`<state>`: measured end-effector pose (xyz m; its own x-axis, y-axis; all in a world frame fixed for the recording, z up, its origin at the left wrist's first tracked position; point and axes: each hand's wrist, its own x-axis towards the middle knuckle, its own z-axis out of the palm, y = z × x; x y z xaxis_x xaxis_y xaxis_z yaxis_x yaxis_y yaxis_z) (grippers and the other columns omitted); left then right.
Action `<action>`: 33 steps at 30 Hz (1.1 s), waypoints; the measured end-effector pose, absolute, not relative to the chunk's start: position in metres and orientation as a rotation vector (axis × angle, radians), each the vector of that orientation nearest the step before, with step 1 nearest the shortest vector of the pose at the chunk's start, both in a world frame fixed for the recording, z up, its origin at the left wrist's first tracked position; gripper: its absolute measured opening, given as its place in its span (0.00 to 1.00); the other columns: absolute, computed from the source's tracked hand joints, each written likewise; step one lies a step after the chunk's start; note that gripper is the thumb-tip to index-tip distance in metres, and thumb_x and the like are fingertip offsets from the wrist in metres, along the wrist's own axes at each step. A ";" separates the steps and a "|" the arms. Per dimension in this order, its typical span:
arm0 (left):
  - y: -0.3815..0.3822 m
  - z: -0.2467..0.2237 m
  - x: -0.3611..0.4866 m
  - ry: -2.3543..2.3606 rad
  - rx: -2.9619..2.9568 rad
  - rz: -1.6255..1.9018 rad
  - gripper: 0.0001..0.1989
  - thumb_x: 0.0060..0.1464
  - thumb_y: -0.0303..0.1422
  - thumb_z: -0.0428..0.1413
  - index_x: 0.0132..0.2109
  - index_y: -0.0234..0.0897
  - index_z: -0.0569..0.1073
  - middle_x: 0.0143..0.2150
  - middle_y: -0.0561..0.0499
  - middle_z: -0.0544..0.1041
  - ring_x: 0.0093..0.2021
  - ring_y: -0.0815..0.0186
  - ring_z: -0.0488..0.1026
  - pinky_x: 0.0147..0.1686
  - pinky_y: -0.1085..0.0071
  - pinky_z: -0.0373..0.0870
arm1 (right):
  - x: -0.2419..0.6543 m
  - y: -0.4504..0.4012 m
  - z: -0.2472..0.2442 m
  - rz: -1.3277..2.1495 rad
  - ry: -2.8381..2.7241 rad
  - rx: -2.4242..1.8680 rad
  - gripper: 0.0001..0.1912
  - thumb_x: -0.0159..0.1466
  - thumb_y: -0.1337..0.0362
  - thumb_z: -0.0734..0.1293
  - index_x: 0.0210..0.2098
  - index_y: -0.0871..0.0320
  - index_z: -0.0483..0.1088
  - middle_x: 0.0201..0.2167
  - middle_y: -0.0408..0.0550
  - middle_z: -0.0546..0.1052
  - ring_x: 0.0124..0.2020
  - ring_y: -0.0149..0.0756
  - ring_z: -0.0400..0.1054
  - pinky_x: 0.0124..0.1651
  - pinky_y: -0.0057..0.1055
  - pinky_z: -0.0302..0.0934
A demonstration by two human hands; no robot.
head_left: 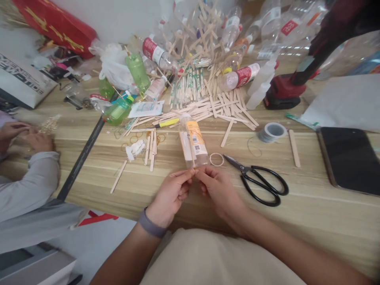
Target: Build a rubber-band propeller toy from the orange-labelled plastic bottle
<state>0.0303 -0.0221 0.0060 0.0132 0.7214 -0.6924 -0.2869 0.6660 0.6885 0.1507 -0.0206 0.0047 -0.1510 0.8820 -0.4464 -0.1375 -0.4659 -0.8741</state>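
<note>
A clear plastic bottle (194,142) with an orange and white label lies in front of me, its near end close to my fingers. A thin stick runs along its left side. My left hand (173,194) pinches something small at that end, and my right hand (218,190) pinches there too, fingertips nearly touching. What lies between the fingers is too small to make out. Right of the bottle is a pale ring (216,159). Black-handled scissors (257,178) lie open-bladed or nearly shut, pointing toward the bottle.
Popsicle sticks (204,109) pile up behind the bottle, with several plastic bottles around. A yellow cutter (168,123), a roll of line (272,132), a red-black power tool (283,92) and a phone (350,158) lie about. At left, another person's hands (38,136) work.
</note>
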 end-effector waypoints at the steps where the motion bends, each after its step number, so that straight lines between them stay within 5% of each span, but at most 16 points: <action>1: -0.022 0.006 0.031 1.338 0.379 0.828 0.17 0.36 0.39 0.66 0.24 0.36 0.67 0.18 0.61 0.61 0.14 0.81 0.47 0.14 0.76 0.37 | 0.151 -0.020 0.004 1.716 -0.910 -1.361 0.14 0.55 0.55 0.65 0.19 0.56 0.64 0.13 0.36 0.60 0.17 0.27 0.51 0.21 0.27 0.45; 16: -0.021 0.007 0.044 1.336 0.259 1.008 0.17 0.34 0.36 0.67 0.23 0.35 0.65 0.16 0.62 0.62 0.13 0.81 0.49 0.13 0.79 0.39 | 0.154 -0.014 0.003 1.469 -1.294 -1.492 0.11 0.60 0.60 0.61 0.23 0.56 0.67 0.18 0.40 0.68 0.20 0.31 0.60 0.24 0.28 0.54; 26: -0.016 0.005 0.035 1.282 0.201 0.930 0.15 0.37 0.33 0.66 0.24 0.35 0.65 0.16 0.63 0.60 0.13 0.81 0.47 0.13 0.78 0.37 | 0.182 0.000 0.025 1.440 -1.609 -1.539 0.17 0.59 0.59 0.64 0.15 0.56 0.65 0.11 0.37 0.63 0.16 0.28 0.55 0.21 0.28 0.48; 30: -0.016 0.008 0.034 1.261 0.196 0.897 0.14 0.39 0.32 0.65 0.27 0.35 0.66 0.17 0.63 0.59 0.14 0.82 0.47 0.14 0.79 0.38 | 0.194 0.019 0.029 0.878 -1.695 -1.550 0.11 0.61 0.60 0.63 0.26 0.57 0.73 0.23 0.45 0.71 0.25 0.35 0.65 0.28 0.31 0.58; 33: -0.017 0.010 0.033 1.247 0.202 0.878 0.14 0.39 0.32 0.66 0.29 0.34 0.67 0.18 0.63 0.59 0.14 0.82 0.48 0.14 0.80 0.38 | 0.190 0.041 0.021 0.496 -1.889 -1.302 0.12 0.63 0.63 0.62 0.40 0.59 0.76 0.41 0.57 0.74 0.43 0.45 0.70 0.45 0.41 0.65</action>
